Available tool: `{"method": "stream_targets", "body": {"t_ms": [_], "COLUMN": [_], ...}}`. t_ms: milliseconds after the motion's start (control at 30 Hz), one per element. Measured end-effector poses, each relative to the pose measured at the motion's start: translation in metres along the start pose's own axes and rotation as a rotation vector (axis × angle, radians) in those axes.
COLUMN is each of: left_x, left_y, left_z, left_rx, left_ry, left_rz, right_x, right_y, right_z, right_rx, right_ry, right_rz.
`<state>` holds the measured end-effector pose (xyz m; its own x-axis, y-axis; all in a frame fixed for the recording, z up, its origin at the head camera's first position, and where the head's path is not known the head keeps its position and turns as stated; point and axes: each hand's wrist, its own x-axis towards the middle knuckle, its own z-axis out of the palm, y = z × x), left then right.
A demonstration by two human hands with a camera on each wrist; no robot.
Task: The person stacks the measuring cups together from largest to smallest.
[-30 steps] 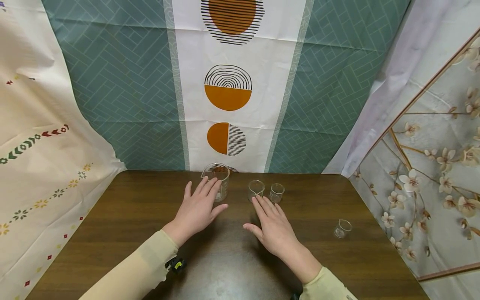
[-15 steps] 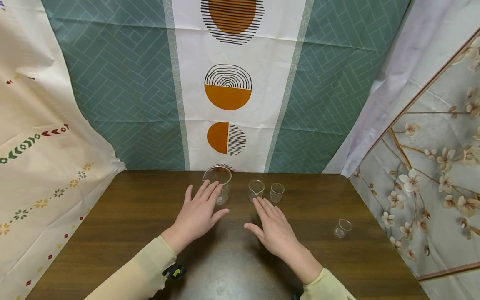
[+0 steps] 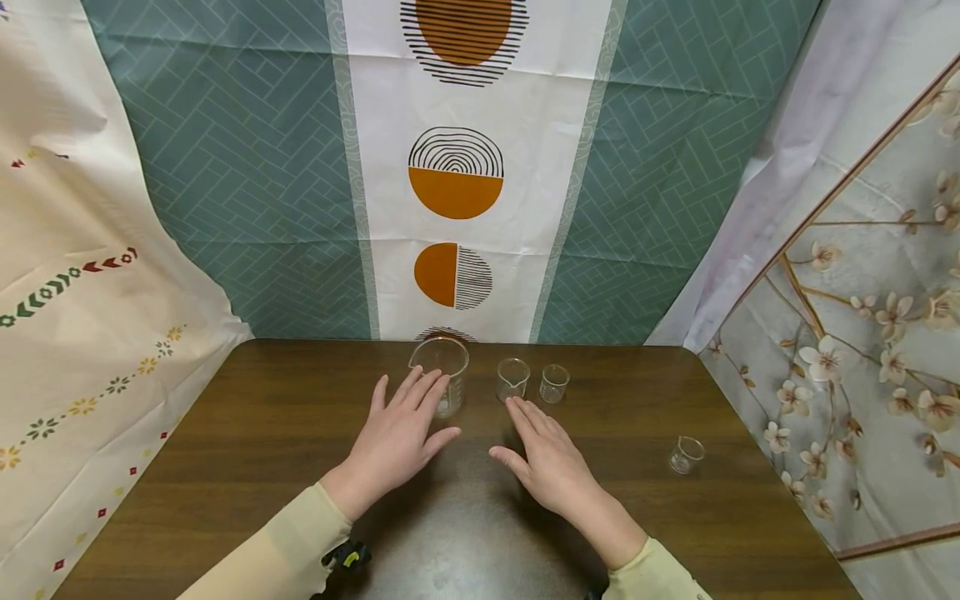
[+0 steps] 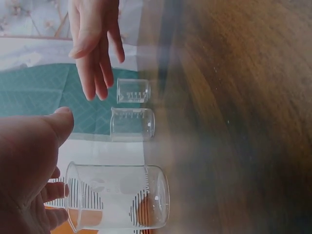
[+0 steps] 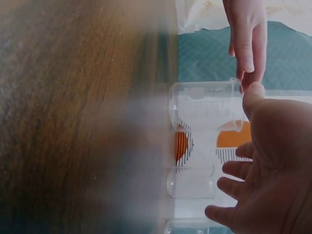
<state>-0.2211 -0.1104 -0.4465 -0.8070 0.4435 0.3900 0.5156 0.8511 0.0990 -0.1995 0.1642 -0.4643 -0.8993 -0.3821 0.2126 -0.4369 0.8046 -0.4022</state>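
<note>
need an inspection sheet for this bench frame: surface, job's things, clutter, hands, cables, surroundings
Surface: dark wood table, bare grain, a sheen near the front edge.
Job's things: large glass beaker upright at the back; medium beaker and small beaker upright beside it, apart; all look empty.
Clutter: tiny beaker alone toward the right edge.
Hands: left hand flat, fingers straight, just in front of the large beaker, contact unclear; right hand flat, fingertips near the medium beaker.
Cables: nothing seen.
Surroundings: teal patterned backdrop with a white strip of orange discs; cream cloth left; floral panel right.
</note>
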Motion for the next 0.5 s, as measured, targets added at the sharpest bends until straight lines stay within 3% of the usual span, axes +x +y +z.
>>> {"method": "stream_targets", "body": {"t_ms": [500], "left_x": [-0.013], "left_y": [0.01], "left_z": [-0.004], "left_rx": [-0.023], "left_ry": [0.015], "left_rz": [0.03], "right_x": [-0.003], "right_y": [0.002], "right_z": [0.0], "right_rx": [0.11], "right_ry": [-0.04], "right_rz": [0.024]}}
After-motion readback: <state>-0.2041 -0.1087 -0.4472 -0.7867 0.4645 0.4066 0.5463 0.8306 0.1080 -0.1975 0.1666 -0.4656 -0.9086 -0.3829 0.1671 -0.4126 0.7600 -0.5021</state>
